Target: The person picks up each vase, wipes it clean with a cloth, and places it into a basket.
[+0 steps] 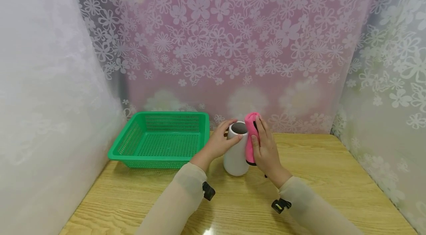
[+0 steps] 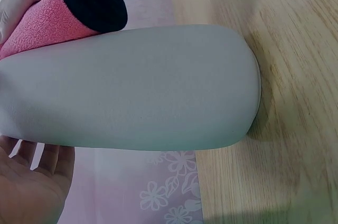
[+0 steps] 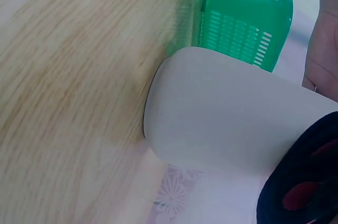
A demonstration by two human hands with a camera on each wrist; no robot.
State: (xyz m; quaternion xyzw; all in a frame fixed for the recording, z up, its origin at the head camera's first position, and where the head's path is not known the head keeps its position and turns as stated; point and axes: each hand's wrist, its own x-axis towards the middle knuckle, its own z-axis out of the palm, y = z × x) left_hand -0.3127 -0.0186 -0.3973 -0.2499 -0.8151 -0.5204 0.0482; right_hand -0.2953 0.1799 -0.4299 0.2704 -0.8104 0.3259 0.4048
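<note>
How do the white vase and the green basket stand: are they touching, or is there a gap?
Apart. The head view shows it: the left hand and some tabletop come between the white vase and the green basket.

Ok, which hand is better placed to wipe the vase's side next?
Probably the right hand: it holds the pink cloth against the white vase, while the left hand grips the vase near its rim.

Soft light, faint shadows, small glare patch on the table (image 1: 239, 212)
</note>
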